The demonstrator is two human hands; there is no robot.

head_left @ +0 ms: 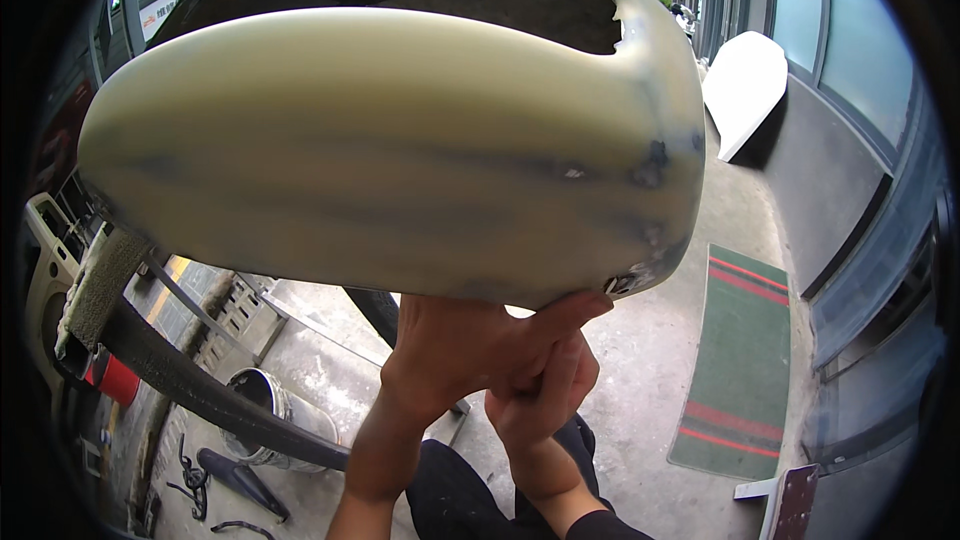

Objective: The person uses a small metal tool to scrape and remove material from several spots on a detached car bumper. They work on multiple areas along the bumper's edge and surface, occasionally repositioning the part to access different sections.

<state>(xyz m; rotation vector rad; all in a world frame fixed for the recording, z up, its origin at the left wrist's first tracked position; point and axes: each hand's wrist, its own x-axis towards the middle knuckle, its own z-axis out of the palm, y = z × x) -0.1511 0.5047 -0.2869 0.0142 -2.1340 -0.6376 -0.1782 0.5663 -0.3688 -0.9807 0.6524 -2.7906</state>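
A large curved car body panel, sanded to patchy beige and grey, fills the upper view. Scuffed dark and pale spots mark its lower right corner. My left hand is at its lower edge, one digit stretched right along the rim near that corner; the panel hides its other fingers. Just below and to the right, my right hand is closed with curled fingers, close against the left one. Whatever it may hold is hidden.
A foam-padded stand arm meets the panel's left end. Below are a dirty bucket, a red container and a black cone-shaped part. Rightward lie a green mat with red stripes and a white panel against the wall.
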